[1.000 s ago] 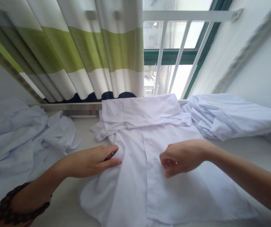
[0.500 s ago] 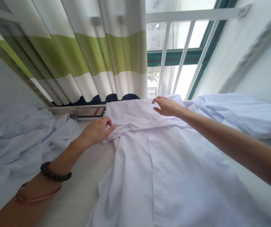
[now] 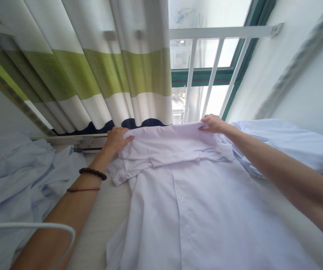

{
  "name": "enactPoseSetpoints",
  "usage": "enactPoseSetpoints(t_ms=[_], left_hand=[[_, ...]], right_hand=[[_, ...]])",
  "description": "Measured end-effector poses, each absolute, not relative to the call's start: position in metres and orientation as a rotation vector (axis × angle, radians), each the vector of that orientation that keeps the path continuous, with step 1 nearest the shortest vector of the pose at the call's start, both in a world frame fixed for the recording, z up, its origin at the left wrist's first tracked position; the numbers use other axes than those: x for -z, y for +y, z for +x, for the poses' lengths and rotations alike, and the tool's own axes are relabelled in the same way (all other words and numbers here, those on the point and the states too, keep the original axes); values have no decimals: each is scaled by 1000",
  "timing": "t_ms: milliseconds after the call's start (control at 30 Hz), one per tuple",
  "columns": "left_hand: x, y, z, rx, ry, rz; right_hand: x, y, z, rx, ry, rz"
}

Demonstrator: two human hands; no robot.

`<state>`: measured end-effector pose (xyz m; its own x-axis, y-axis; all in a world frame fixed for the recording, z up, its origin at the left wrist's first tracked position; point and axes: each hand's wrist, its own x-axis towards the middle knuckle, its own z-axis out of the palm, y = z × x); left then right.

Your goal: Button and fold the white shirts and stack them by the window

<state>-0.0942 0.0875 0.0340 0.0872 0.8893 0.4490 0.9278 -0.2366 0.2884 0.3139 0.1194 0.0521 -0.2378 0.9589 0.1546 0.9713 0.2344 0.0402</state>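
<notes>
A white button-front garment, like a shirt or lab coat, lies spread front side up, its far end folded over into a band. My left hand grips the far left corner of that folded band, thumb on top and fingers behind the edge. At the far right corner, my right hand pinches the same fold between thumb and fingers. The far edge is slightly raised between the two hands. A dark beaded bracelet and a thin reddish band circle my left wrist.
Crumpled white cloth lies at the left, and more white cloth at the right. A phone-like flat object rests by the far ledge. Behind are a striped curtain and white rails. A white cable crosses the lower left.
Both hands have moved outward to the far corners of the fold and closed on it; the left also went farther away. A white cable has come into view at lower left.
</notes>
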Motion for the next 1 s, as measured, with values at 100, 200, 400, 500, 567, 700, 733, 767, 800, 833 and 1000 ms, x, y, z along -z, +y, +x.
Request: enactPoseSetpoints(t_ms=[100,200,400,500,567,700,733,767,800,833,1000], left_hand=[[-57,78,-95,1302,-1806,-2251],[-87,79,-95,1978,-1589,-1971],[-133,71,-90,2061,-1386,-1734],[-141,59,-88,1928,-1385,-1693],[-142,57,-88,1894,-1441,-1694],[-135,59,-90,2109,-1732,-1892],[-133,57,-91,2149,-1799,-1988],[-130,55,-93,2161,-1858,-2110],[-128,51,-95,2148,-1907,-2249],[-126,47,-98,2129,-1942,-2383],[-122,24,-104,2351,-1802,-2539]], right_hand=[[-80,99,328,40,-2190,-1608],[-110,79,341,-109,-1740,-1414],[-147,60,342,-176,-1243,-1111],[-156,53,342,-188,-1285,-1053],[-157,48,342,-184,-1356,-1071],[-150,47,344,-85,-1569,-1225],[-147,48,344,-55,-1616,-1282],[-144,49,345,-45,-1654,-1343],[-142,50,346,-80,-1688,-1400],[-140,49,347,-175,-1722,-1443],[-146,29,349,-992,-1881,-1373]])
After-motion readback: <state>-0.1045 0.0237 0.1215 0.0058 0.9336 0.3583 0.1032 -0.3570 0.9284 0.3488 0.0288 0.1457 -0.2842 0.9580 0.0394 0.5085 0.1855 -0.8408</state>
